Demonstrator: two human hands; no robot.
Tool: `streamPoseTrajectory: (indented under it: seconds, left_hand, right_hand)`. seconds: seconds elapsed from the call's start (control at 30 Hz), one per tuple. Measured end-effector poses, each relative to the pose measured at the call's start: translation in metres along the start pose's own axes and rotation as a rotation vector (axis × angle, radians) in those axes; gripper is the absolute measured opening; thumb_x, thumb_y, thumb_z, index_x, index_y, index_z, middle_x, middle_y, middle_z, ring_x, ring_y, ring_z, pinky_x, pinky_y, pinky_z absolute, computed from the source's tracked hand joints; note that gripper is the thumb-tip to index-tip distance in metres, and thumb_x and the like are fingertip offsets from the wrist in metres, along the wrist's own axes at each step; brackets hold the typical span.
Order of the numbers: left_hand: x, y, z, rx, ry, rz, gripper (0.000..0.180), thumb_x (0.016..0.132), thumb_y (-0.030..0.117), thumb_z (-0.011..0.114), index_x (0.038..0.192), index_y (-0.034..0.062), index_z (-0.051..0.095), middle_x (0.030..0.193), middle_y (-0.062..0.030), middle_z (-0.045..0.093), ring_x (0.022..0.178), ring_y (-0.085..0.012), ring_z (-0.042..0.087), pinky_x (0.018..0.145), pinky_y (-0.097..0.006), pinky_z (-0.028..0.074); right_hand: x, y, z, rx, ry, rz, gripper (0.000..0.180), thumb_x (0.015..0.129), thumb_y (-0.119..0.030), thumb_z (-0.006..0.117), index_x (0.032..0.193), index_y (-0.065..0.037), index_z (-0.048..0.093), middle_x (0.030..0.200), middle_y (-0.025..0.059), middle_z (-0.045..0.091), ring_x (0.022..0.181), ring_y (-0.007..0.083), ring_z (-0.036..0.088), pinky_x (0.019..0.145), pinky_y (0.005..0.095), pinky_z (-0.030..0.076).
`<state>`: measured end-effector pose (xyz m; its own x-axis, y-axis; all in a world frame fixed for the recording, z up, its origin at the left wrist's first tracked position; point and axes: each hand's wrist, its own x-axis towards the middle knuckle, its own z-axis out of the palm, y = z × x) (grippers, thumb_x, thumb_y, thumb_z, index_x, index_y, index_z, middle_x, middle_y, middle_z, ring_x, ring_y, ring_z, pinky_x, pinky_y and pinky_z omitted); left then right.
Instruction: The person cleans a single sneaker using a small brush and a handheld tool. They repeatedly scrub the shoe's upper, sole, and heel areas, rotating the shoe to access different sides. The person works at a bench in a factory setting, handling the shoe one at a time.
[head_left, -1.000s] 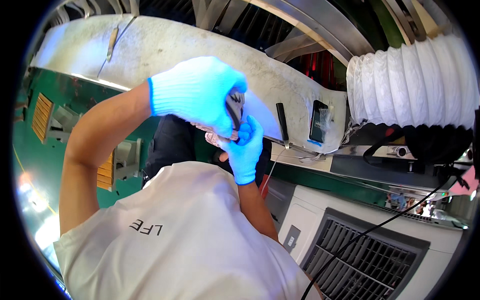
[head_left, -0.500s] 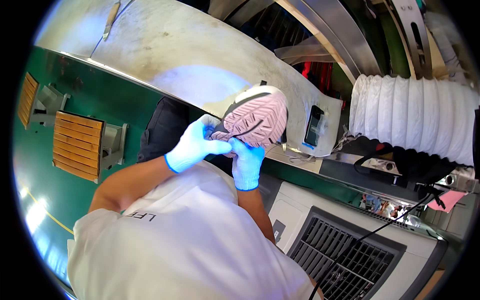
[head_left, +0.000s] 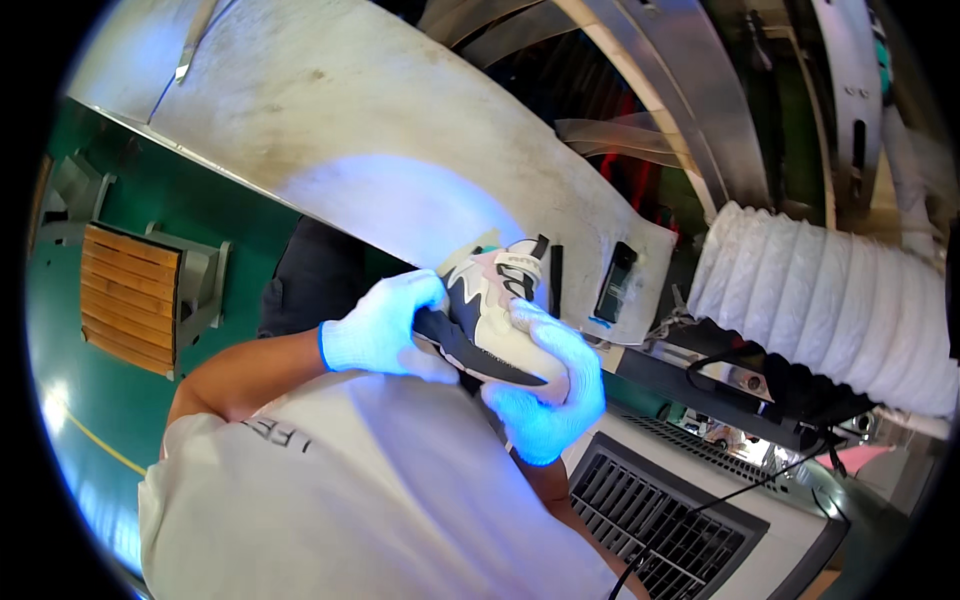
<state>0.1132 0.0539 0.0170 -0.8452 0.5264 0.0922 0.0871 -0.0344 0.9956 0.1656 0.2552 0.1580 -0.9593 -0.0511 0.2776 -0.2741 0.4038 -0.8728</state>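
Observation:
Between my two gloved hands is a sneaker [head_left: 490, 305] in cream, dark grey and pale pink, held in front of my chest with its side and upper showing. My left hand [head_left: 385, 325], in a white knit glove with a blue cuff, grips the dark sole side. Around the cream end of the shoe wraps my right hand [head_left: 560, 375], gloved the same way, thumb on the upper and fingers beneath. The fingertips under the shoe are partly hidden. A bluish light spot falls on the worktable [head_left: 330, 110] just beyond.
A knife-like tool [head_left: 195, 40] lies at the table's far left. A dark phone [head_left: 615, 282] rests near its right end. Farther right runs a white ribbed duct [head_left: 820, 300]. A vented grey machine [head_left: 660, 500] stands lower right, and a slatted wooden seat [head_left: 130, 300] at left.
The sneaker has been turned from its pink sole facing me to its side and upper. My right hand has moved right, around the shoe's end; the view has shifted slightly.

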Motion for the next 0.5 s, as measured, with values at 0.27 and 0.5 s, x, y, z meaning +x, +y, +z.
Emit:
streamPoseTrajectory:
  seconds: [0.27, 0.5]
  left_hand:
    - [-0.013, 0.090, -0.025, 0.024, 0.231, 0.287, 0.050, 0.067, 0.024, 0.105, 0.084, 0.0086, 0.060, 0.081, -0.0099, 0.058, 0.072, -0.0338, 0.060, 0.063, -0.042, 0.049]
    - [-0.051, 0.084, 0.000, 0.077, 0.285, 0.219, 0.031, 0.075, 0.028, 0.093, 0.090, 0.0143, 0.071, 0.084, -0.0043, 0.060, 0.068, -0.0274, 0.062, 0.057, -0.039, 0.046]
  right_hand:
    - [0.016, -0.006, 0.028, -0.236, -0.202, -0.262, 0.087, 0.096, -0.072, 0.078, 0.128, 0.009, 0.074, 0.124, 0.0295, 0.079, 0.117, 0.0462, 0.079, 0.107, 0.0612, 0.060]
    - [-0.004, 0.029, 0.030, -0.089, -0.044, -0.398, 0.062, 0.105, -0.042, 0.075, 0.140, 0.008, 0.063, 0.131, 0.0341, 0.072, 0.125, 0.0485, 0.073, 0.114, 0.0667, 0.053]
